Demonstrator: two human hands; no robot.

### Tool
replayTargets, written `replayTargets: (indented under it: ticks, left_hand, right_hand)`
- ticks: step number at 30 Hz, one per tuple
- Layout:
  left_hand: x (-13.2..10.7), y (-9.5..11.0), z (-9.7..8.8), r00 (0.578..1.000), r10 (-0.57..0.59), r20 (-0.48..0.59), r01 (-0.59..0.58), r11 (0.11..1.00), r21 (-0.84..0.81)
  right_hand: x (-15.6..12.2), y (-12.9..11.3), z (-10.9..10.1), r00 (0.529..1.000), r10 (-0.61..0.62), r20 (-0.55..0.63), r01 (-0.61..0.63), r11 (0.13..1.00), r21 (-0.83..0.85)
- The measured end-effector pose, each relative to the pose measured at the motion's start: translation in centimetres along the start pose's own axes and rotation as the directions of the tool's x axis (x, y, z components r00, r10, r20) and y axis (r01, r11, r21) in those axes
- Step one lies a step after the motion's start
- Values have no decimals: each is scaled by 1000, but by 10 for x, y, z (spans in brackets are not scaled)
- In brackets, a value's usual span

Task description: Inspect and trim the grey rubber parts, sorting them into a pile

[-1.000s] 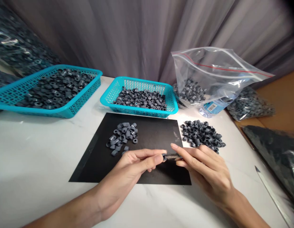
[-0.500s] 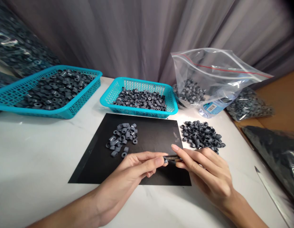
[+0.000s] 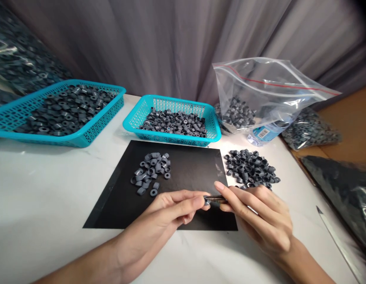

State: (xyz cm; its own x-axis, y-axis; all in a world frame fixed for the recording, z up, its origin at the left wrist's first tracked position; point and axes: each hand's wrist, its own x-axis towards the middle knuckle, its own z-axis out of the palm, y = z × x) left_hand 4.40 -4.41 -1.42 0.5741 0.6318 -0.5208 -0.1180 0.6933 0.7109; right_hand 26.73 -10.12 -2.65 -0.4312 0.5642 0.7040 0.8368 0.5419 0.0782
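Observation:
Pinched in my left hand [image 3: 171,211], between thumb and fingertips, is a small grey ring-shaped piece [image 3: 207,201], mostly covered by the fingers. My right hand [image 3: 261,217] is closed on a slim dark metal tool with two narrow jaws [image 3: 216,198]; its handle is hidden in the hand. The jaw tips meet the grey piece at my left fingertips. Both hands are over the near right part of a black sheet [image 3: 188,165]. On that sheet, to the left, lies a loose group of grey ring pieces [image 3: 153,169]. A larger pile of grey pieces [image 3: 250,167] sits just beyond my right hand.
Two turquoise baskets, a left one [image 3: 82,139] and a middle one [image 3: 173,138], hold many grey pieces. Behind the pile stand an open zip bag [image 3: 259,83] and a lying bottle [image 3: 264,133]. A dark plastic bag [image 3: 339,189] lies at right, near a pointed white strip [image 3: 333,236].
The tool's jaws, slightly apart before, now look closed together at the grey piece. My right hand has shifted very slightly; my left hand keeps its pinch.

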Motion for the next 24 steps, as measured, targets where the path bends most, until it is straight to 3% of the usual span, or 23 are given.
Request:
replayTargets:
  ticks: [9, 20, 24]
  left_hand:
    - [-1, 1, 3, 998, 11, 56, -9, 999, -39]
    - [1, 2, 0, 1000, 28, -7, -28, 999, 31]
    - [2, 1, -2, 999, 47, -18, -46, 998, 50]
  right_hand:
    - [2, -2, -1, 1000, 12, -16, -12, 1000, 21]
    - [1, -1, 1, 992, 100, -73, -92, 991, 99]
    - [3, 1, 1, 996, 89, -29, -85, 989, 124]
